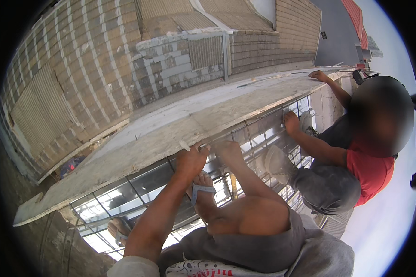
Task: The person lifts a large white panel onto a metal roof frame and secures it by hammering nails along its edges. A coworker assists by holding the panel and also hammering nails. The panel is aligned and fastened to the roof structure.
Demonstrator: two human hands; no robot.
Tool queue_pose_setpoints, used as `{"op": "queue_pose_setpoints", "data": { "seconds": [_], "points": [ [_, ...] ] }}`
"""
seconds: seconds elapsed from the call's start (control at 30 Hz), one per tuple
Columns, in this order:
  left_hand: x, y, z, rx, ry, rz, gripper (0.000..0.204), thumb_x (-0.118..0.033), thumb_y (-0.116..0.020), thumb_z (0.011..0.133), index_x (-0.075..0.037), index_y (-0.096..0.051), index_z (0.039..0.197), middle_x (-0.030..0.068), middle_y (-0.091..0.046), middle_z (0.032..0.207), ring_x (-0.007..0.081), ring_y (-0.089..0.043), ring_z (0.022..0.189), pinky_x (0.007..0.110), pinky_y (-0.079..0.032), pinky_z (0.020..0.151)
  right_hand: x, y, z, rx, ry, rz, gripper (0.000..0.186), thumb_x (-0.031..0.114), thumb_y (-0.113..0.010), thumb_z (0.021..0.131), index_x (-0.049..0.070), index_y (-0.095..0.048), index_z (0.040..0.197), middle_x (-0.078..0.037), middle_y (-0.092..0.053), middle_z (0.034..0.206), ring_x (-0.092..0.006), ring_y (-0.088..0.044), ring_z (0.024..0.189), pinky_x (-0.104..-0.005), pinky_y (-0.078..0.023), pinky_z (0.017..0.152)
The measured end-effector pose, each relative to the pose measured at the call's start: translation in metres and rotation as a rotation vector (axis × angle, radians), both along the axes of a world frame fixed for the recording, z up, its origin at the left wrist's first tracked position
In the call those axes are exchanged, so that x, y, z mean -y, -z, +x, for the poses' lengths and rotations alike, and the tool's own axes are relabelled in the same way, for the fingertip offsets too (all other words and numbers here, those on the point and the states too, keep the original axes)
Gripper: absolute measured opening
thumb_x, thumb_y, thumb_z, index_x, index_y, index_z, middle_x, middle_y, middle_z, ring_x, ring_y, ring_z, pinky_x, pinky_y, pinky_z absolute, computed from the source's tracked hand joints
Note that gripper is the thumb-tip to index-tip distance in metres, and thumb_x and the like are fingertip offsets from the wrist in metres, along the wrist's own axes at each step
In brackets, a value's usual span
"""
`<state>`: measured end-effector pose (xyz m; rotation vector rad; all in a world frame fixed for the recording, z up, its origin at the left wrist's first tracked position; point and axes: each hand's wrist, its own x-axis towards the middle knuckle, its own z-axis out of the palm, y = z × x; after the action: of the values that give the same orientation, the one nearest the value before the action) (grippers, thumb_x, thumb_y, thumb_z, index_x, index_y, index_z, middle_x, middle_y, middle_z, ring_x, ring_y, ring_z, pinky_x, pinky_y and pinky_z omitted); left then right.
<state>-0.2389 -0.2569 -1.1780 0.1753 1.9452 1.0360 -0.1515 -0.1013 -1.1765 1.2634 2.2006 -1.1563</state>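
Grid of thin dark metal bars [135,191] runs along the near edge of a long grey concrete ledge [171,141]. At that edge, left hand [192,161], forearm slanting upward, and right hand [228,150] curl side by side; whether either grips anything, I cannot tell.

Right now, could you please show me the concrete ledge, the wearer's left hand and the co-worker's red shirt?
Concrete ledge [185,129], head view: bare top, near its middle.
Left hand [192,160], head view: back of the hand.
Red shirt [371,173], head view: cloth over the torso.
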Motion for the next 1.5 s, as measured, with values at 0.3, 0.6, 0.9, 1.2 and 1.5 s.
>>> {"op": "queue_pose_setpoints", "data": {
  "seconds": [0.3, 0.6, 0.9, 1.2, 1.5],
  "points": [
    [0.013, 0.022, 0.003, -0.089, 0.031, -0.035, 0.042, -0.045, -0.057, 0.093, -0.019, -0.069, 0.123, 0.0153, -0.067, 0.122, 0.0381, -0.064, 0.108, 0.042, -0.051, 0.094, -0.01, -0.008, -0.006, -0.042, 0.158, -0.543, 0.022, 0.016, -0.073, 0.076, -0.003, -0.074, 0.087, -0.011, -0.07, 0.078, -0.0199, -0.064, 0.073, -0.0326, -0.048, 0.068],
    [0.028, -0.016, -0.016, 0.081, 0.04, -0.11, 0.055, -0.051, -0.06, 0.089, -0.002, -0.071, 0.111, 0.0287, -0.068, 0.109, 0.0429, -0.064, 0.106, 0.046, -0.049, 0.094, 0.001, 0.03, -0.003, 0.124, -0.581, 0.097, 0.028, 0.022, -0.071, 0.079, -0.004, -0.072, 0.09, -0.025, -0.071, 0.086, -0.0343, -0.071, 0.084, -0.041, -0.055, 0.076],
    [0.033, -0.017, -0.015, -0.09, 0.019, -0.053, 0.048, -0.046, -0.058, 0.091, -0.009, -0.069, 0.119, 0.0255, -0.069, 0.11, 0.0419, -0.064, 0.106, 0.046, -0.049, 0.094, 0.012, -0.068, -0.04, 0.359, -0.897, 0.381, 0.014, 0.01, -0.062, 0.077, 0.006, -0.07, 0.087, -0.018, -0.072, 0.086, -0.0366, -0.071, 0.084, -0.0443, -0.057, 0.074],
    [0.004, -0.025, -0.004, 0.027, 0.144, 0.052, 0.037, -0.036, -0.054, 0.096, -0.027, -0.064, 0.131, 0.0187, -0.07, 0.115, 0.0379, -0.066, 0.106, 0.043, -0.048, 0.1, -0.027, -0.05, -0.055, 0.078, -0.977, 0.47, 0.016, 0.023, -0.073, 0.08, 0.01, -0.071, 0.089, -0.015, -0.07, 0.087, -0.0337, -0.07, 0.079, -0.0442, -0.055, 0.068],
    [0.009, -0.03, -0.011, 0.006, 0.124, 0.08, 0.038, -0.036, -0.057, 0.093, -0.022, -0.067, 0.128, 0.022, -0.071, 0.105, 0.0385, -0.068, 0.099, 0.044, -0.05, 0.094, -0.015, -0.053, -0.037, -0.018, -0.445, 0.612, 0.033, 0.034, -0.081, 0.078, 0.007, -0.071, 0.095, -0.017, -0.07, 0.097, -0.0356, -0.069, 0.085, -0.0441, -0.055, 0.069]
  ]
}}
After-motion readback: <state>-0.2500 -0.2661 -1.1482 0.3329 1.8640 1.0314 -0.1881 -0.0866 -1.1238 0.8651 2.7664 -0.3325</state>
